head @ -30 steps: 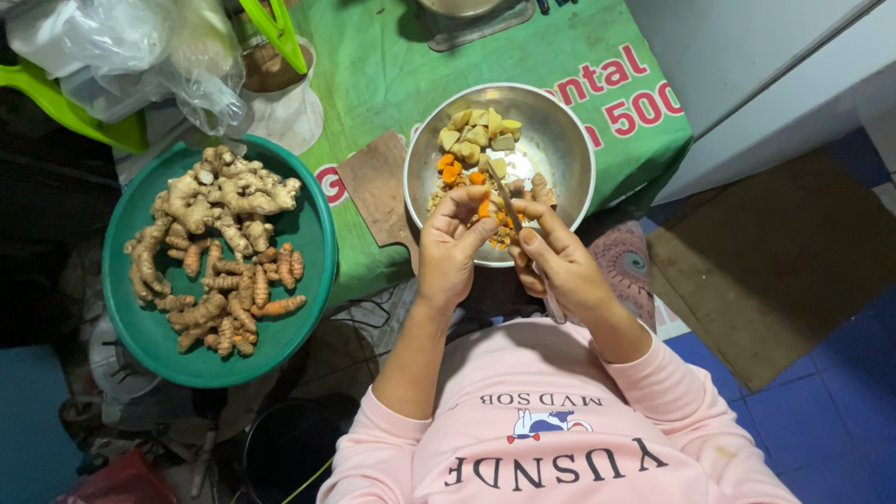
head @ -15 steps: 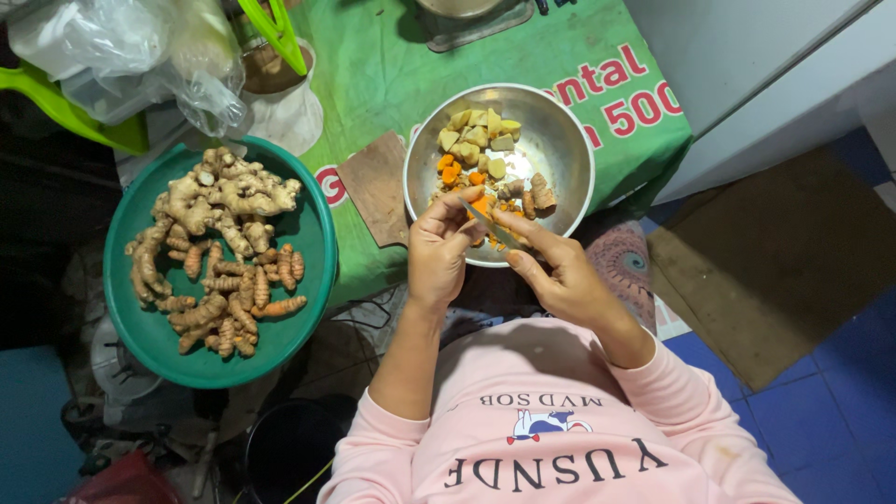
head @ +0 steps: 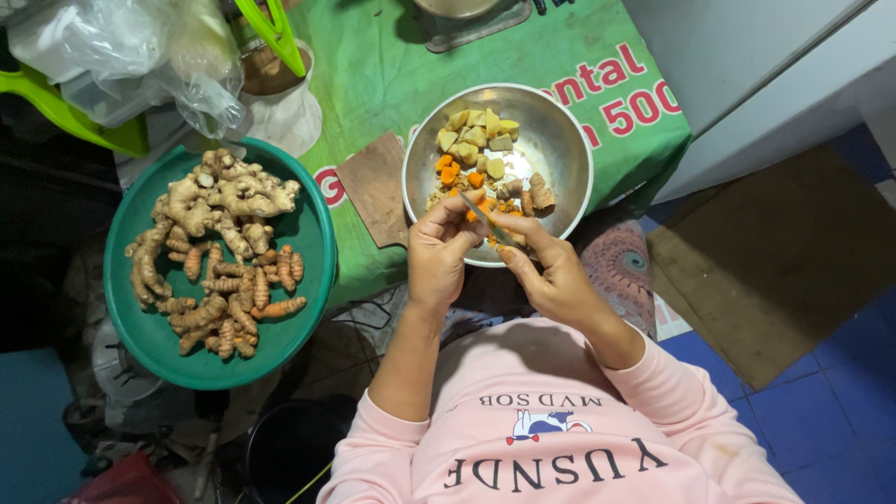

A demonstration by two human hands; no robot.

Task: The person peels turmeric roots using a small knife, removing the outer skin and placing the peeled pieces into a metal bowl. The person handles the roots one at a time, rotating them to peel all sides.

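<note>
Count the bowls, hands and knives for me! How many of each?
Metal bowl: 1
Green bowl: 1
Hands, left hand and right hand: 2
Knife: 1
Total: 5

A round green tray sits at the left edge of the counter, full of ginger and turmeric roots. Behind it lies a clear plastic bag. A small brown board lies on the green cloth.

Hands apparently peeling over bowl.
</note>
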